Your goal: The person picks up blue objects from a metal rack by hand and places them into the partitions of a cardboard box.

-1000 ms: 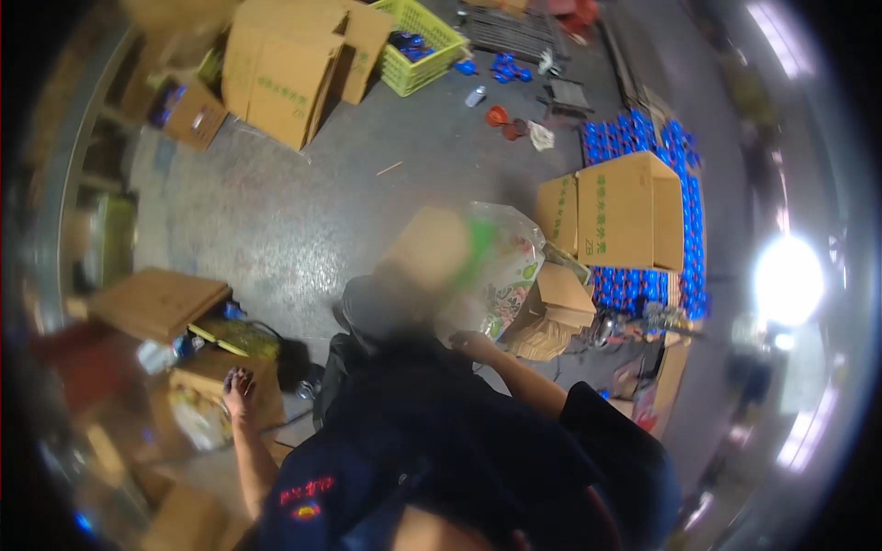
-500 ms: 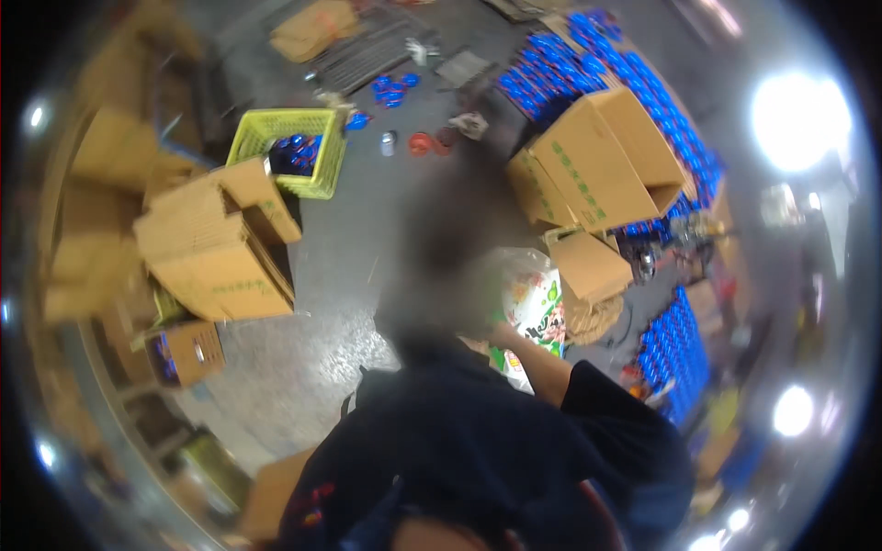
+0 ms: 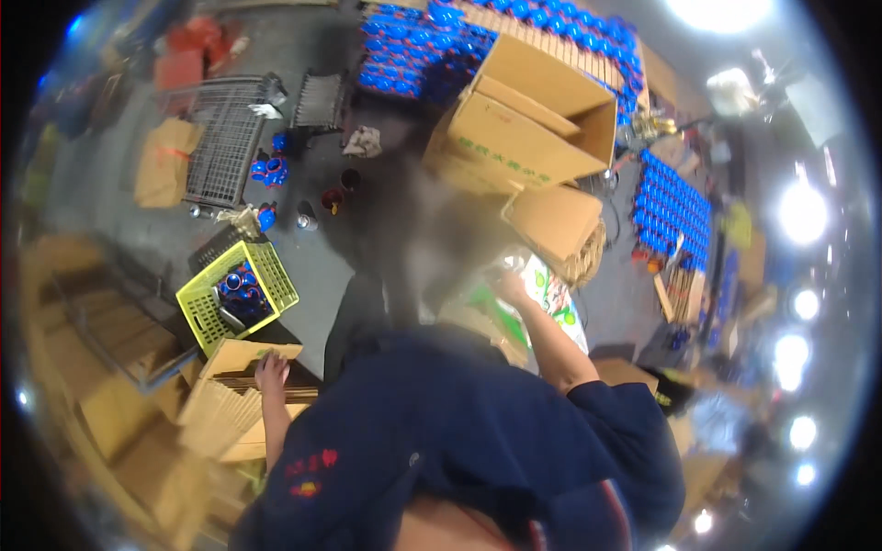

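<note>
My left hand (image 3: 272, 369) touches the upper edge of a cardboard box (image 3: 241, 354), fingers stretched out over its flap. Folded cardboard sheets (image 3: 220, 415) stand packed in that box. My right hand (image 3: 508, 286) is closed on the top of a white plastic bag (image 3: 544, 292) with green and red printing, beside my body. A dark blurred patch in the middle of the picture hides part of the floor and of the bag.
Ahead of the left hand stands a yellow-green crate (image 3: 287, 292) holding blue and red parts. A large open carton (image 3: 524, 138) stands ahead of the bag, with rows of blue parts (image 3: 675, 207) to the right. A metal grate (image 3: 225, 129) lies far left.
The view has turned, so the crate and boxes sit lower left and the large carton farther up. My left hand has come into view on the cardboard box; the right stays at the bag.
</note>
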The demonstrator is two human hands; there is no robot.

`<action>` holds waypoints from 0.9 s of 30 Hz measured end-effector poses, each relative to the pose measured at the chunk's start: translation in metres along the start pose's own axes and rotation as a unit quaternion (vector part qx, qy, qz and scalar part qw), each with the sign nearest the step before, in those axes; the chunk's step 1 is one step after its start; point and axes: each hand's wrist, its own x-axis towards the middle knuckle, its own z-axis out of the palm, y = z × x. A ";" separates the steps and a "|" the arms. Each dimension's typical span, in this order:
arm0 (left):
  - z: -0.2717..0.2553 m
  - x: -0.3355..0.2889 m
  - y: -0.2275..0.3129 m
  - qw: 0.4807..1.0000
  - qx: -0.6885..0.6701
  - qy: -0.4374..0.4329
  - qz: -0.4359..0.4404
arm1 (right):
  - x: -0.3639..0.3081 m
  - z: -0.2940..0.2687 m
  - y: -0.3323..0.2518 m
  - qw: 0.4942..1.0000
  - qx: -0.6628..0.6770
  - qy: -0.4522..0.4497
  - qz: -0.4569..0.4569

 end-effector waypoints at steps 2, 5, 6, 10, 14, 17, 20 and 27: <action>0.094 0.042 0.057 0.991 0.073 -0.110 0.000 | 0.012 0.000 0.046 0.989 0.091 0.062 0.097; 0.220 0.040 0.165 0.967 0.193 -0.165 0.029 | 0.009 -0.034 -0.021 0.949 0.289 0.077 0.096; 0.256 0.045 0.189 0.943 0.236 -0.227 0.062 | 0.013 -0.043 -0.044 0.932 0.337 0.081 0.103; 0.389 0.025 0.274 0.831 0.389 -0.361 0.167 | 0.040 -0.103 -0.163 0.935 0.350 0.048 0.034; 0.507 -0.047 0.343 0.697 0.519 -0.473 0.146 | 0.102 -0.150 -0.227 0.950 0.290 -0.088 0.077; 0.560 -0.097 0.367 0.616 0.553 -0.546 0.126 | 0.151 -0.181 -0.250 0.973 0.216 -0.081 0.007; 0.596 -0.124 0.391 0.549 0.603 -0.559 0.149 | 0.192 -0.237 -0.269 0.932 0.329 -0.138 -0.056; 0.698 -0.138 0.442 0.474 0.629 -0.593 0.165 | 0.251 -0.328 -0.282 0.856 0.501 -0.127 -0.023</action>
